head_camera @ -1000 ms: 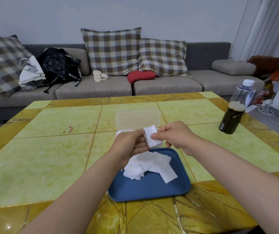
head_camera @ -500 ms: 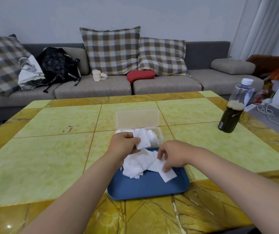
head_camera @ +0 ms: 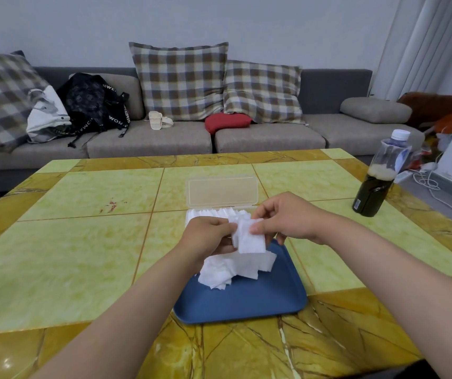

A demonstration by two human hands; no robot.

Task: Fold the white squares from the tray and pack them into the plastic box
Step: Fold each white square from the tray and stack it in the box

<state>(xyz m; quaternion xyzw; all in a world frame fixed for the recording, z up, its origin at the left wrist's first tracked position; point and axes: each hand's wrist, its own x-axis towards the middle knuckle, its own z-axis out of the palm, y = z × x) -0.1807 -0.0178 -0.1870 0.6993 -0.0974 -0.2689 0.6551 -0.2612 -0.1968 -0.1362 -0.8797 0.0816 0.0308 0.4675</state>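
Note:
A white square [head_camera: 251, 237] hangs above the blue tray [head_camera: 249, 302], pinched at its top by my right hand [head_camera: 282, 217] and at its left edge by my left hand [head_camera: 208, 236]. My left hand also seems to keep a folded white piece against its fingers. A loose pile of white squares [head_camera: 233, 272] lies at the tray's far end. Just behind the hands stands the clear plastic box [head_camera: 192, 217], its lid [head_camera: 222, 191] raised, with folded white squares packed inside.
The yellow-green tiled table [head_camera: 69, 242] carries a dark drink bottle [head_camera: 378, 184] at the right. A grey sofa [head_camera: 268, 138] with plaid cushions, a black backpack and a red cushion runs along the far side. Cables lie on the floor at the right.
My right hand went down to the tray, took a fresh white square from the pile and lifted it up to my left hand, which stayed near the box.

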